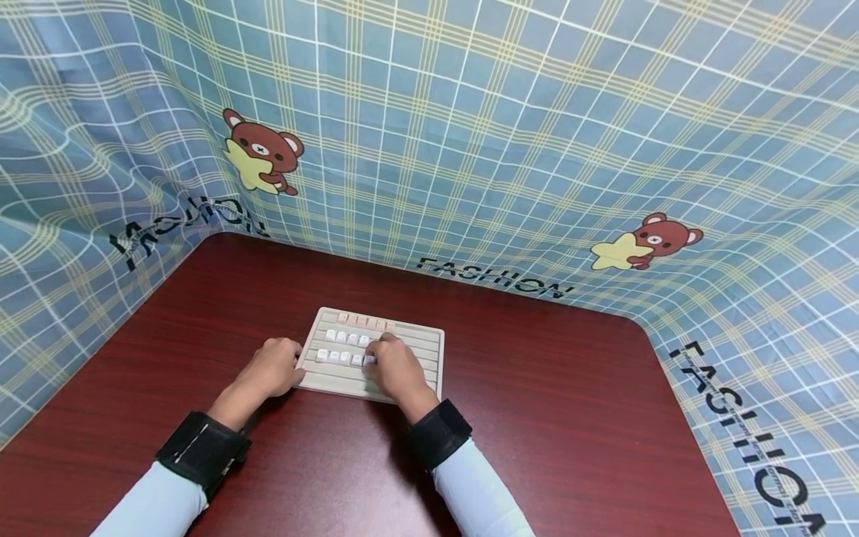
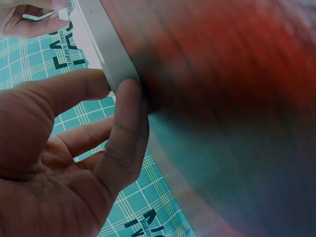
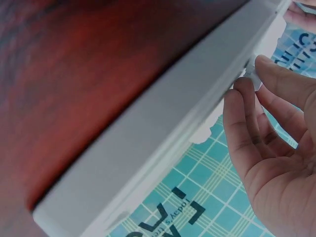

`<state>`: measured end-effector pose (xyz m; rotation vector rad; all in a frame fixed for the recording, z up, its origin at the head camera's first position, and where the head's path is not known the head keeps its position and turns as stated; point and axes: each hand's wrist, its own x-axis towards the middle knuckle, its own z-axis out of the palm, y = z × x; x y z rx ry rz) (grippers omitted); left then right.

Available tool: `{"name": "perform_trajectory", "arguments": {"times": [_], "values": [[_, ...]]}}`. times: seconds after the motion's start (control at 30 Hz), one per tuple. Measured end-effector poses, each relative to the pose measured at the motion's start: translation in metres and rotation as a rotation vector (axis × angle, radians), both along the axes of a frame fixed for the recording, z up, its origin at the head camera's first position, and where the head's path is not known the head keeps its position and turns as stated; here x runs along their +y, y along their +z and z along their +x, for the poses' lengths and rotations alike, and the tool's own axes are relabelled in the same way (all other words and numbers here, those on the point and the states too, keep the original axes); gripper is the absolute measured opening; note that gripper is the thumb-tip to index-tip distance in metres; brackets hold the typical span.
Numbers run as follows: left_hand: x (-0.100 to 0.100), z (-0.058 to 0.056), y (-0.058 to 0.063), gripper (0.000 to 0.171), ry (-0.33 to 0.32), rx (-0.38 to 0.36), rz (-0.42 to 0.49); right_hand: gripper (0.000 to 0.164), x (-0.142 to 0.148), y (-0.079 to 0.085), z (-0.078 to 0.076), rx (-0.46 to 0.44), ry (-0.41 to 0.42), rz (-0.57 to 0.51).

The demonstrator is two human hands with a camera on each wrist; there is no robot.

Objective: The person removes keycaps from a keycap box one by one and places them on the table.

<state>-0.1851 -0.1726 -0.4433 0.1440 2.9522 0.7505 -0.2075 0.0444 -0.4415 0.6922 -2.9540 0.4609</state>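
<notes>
A cream tray (image 1: pixel 335 382) with ridged rows lies on the table and carries small keycaps. Pink keycaps (image 1: pixel 362 321) line its far row, and white keycaps (image 1: pixel 347 338) stand in two rows nearer the person. My left hand (image 1: pixel 277 367) holds the tray's left edge, thumb and fingers on either side of the rim (image 2: pixel 111 49) in the left wrist view. Over the middle of the tray, my right hand (image 1: pixel 397 369) pinches a white keycap (image 3: pixel 254 79) between thumb and fingers, at the right end of the nearest row. The fingers partly cover that keycap.
The dark red wooden table (image 1: pixel 564 418) extends around the tray on every side. Blue plaid cloth (image 1: pixel 470 134) with bear prints hangs behind the table and along both sides. Black wrist bands (image 1: pixel 203 450) sit over the light sleeves.
</notes>
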Motion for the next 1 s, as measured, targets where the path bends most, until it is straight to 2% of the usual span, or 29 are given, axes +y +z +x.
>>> {"name": "perform_trajectory", "arguments": {"times": [0.4,0.7,1.0], "values": [[-0.003,-0.001,0.001,0.024,0.001,-0.012,-0.006,0.014,0.034,0.012,-0.003,0.039,-0.002,-0.049],[0.0,-0.003,0.003,0.02,-0.012,-0.013,-0.014,0.016,0.079,0.024,-0.003,0.053,-0.063,-0.068],[0.002,-0.001,0.005,0.023,-0.007,-0.049,-0.023,0.013,0.118,0.022,-0.004,0.062,-0.118,-0.082]]}}
